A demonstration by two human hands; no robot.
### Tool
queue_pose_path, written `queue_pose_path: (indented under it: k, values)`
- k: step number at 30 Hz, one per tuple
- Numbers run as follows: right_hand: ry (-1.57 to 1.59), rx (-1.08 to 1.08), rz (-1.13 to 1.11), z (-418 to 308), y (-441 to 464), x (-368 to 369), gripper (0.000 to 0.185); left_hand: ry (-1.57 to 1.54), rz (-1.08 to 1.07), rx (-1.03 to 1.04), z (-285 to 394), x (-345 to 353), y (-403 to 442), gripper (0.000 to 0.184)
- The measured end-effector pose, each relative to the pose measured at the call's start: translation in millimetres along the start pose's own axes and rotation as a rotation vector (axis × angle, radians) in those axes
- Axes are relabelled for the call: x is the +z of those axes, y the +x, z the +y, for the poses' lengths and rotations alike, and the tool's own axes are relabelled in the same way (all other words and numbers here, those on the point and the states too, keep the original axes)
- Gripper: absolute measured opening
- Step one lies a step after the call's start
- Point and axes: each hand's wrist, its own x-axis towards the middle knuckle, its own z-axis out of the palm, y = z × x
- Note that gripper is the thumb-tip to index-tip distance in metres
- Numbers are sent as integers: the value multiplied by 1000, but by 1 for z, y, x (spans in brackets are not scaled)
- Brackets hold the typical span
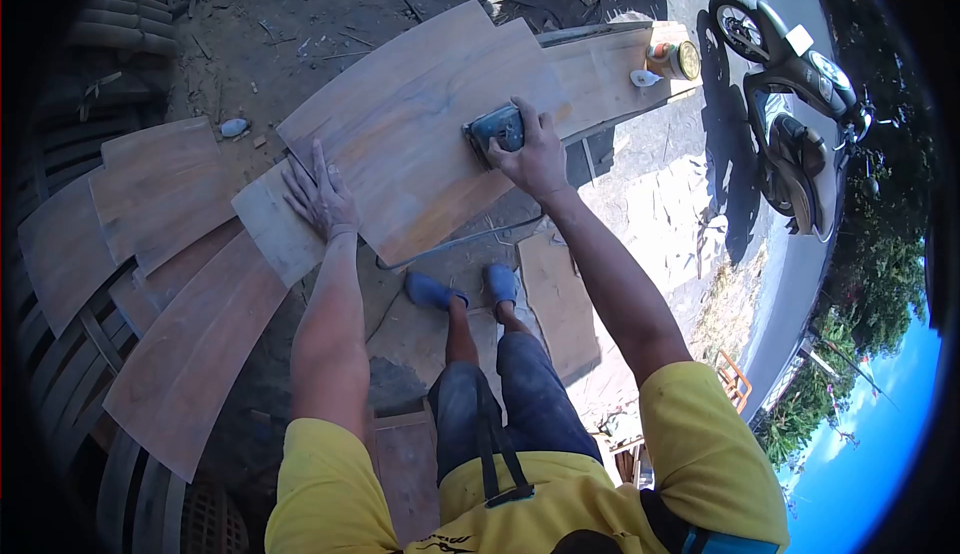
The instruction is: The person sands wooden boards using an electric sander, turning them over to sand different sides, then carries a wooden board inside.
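Nearest, at the bottom of the frame, blue rubber clogs (430, 291) are planted on the ground just below the bench, apparently so that the whole surface can be reached. At the centre, a broad, reddish-brown wooden panel (400, 104) is laid slantwise. The dark teal power sander (502, 128) is gripped from above by the right hand (535, 159), its base flat on the panel's right half, presumably for even pressure. The left hand (320, 197) is spread open and flat at the panel's left edge, over the pale, rectangular board (272, 226); the panel is probably being steadied there. A dark cable (465, 244) is curved below the panel's lower edge, where it could be snagged.

Leftward from the sander, a wide stretch of surface is left open up to the left hand; the lower edge is much nearer, so the base could tip there. At left, loose curved brown panels (200, 349) are overlapped on slats, close to the pale board. At upper right, a gold-coloured tin (680, 60) and a small white bottle (645, 79) are set at the bench's far end, seemingly out of the sander's way. Farther off, a black motorcycle (800, 159) is parked.
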Motion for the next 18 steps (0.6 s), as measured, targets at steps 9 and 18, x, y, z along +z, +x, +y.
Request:
queue_pose_path:
  k: [9, 18]
  values:
    - [-58, 101, 156, 44, 39, -8, 80, -18, 62, 0, 2, 4, 1, 55]
    - [157, -192, -252, -130, -116, 75, 87, 60, -49, 332, -59, -26, 6, 57]
